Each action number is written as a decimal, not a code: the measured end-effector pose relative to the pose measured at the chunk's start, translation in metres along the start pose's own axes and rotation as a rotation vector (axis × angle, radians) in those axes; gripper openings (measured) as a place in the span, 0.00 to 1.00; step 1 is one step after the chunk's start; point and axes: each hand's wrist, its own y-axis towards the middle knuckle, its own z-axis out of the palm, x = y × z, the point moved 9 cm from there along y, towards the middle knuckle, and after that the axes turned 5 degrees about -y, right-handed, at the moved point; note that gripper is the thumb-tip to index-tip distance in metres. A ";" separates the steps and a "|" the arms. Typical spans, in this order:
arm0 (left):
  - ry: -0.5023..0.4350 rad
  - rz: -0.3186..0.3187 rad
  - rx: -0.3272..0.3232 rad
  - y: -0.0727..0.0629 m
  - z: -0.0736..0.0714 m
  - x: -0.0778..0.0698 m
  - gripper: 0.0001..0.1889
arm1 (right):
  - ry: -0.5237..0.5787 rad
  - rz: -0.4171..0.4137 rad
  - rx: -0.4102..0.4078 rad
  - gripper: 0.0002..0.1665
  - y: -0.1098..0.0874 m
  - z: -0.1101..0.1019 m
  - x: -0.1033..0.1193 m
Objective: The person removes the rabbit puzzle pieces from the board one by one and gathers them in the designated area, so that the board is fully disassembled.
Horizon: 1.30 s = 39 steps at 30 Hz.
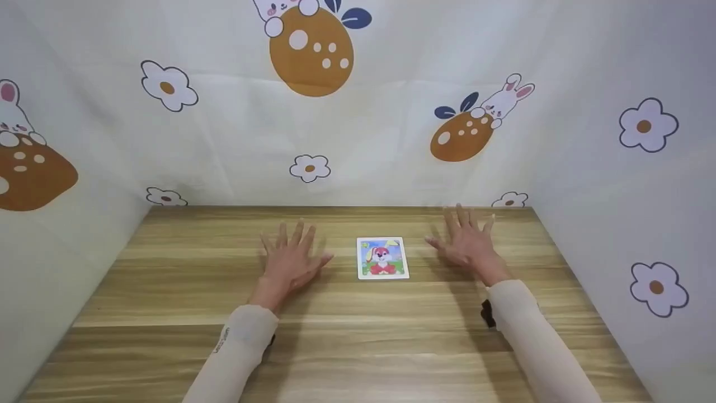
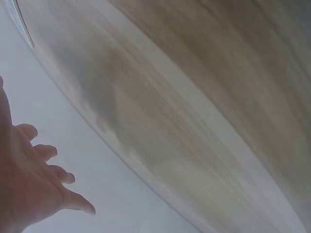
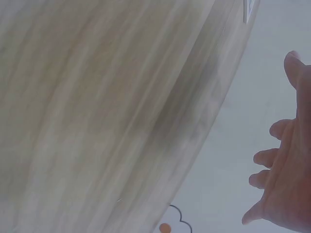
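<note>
A white-bordered picture card point(image 1: 383, 258) with a red and white cartoon rabbit on it lies on the wooden table between the two hands. To its left is the left hand point(image 1: 289, 260), fingers spread and straight, holding nothing. The right hand point(image 1: 469, 242) is on the other side, its fingers likewise spread, also with nothing in it. Both wrist views show the left palm point(image 2: 31, 184) and the right palm point(image 3: 291, 170) raised over the table. Neither hand touches the card. Only a sliver of the card shows at the top edge of each wrist view.
The wood-grain table point(image 1: 358, 347) reaches back to a pale curtain point(image 1: 224, 134) printed with rabbits, orange fruit and flowers. More of this cloth hangs along the left and right sides. A small black object point(image 1: 488, 314) sits under the right cuff.
</note>
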 end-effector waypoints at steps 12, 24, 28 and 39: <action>0.025 0.139 0.040 -0.006 0.019 -0.042 0.41 | -0.029 -0.043 0.008 0.55 0.013 -0.005 0.037; 0.039 0.315 0.083 -0.011 0.039 -0.096 0.38 | 0.109 -0.063 0.011 0.51 0.027 -0.001 0.078; 0.056 0.363 0.103 -0.015 0.048 -0.110 0.38 | 0.144 -0.066 0.016 0.51 0.031 0.004 0.089; 0.174 0.359 0.090 -0.019 0.061 -0.145 0.40 | 0.534 -0.105 0.021 0.21 0.044 0.020 0.110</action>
